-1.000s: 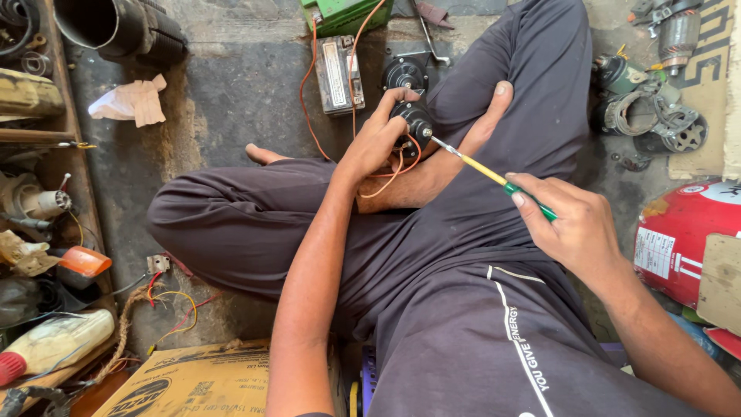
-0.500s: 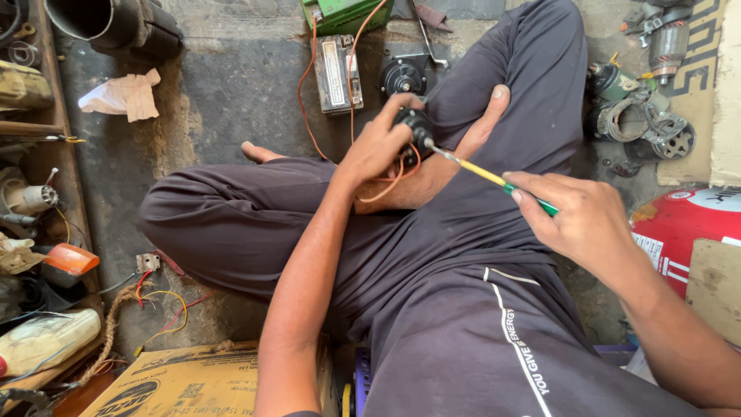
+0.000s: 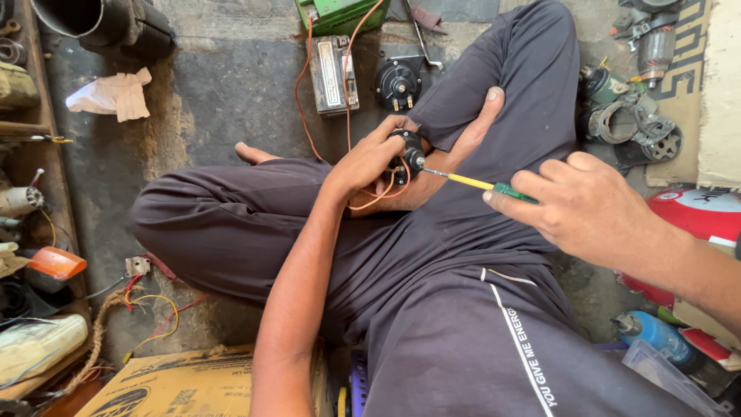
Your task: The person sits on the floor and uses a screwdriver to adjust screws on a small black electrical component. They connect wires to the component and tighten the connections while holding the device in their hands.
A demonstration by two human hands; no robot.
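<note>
Screwdriver work on a small black round part was caught under way, above the crossed legs.

The part was gripped in the closed left hand, orange wires trailing from beneath it. A screwdriver with a yellow shaft and green handle was held in the closed right hand, its tip set against the right side of the part. The job was judged unfinished: the tool was engaged, and how far the fastener had been turned could not be told. A similar black part and a grey box were left on the far floor.
</note>
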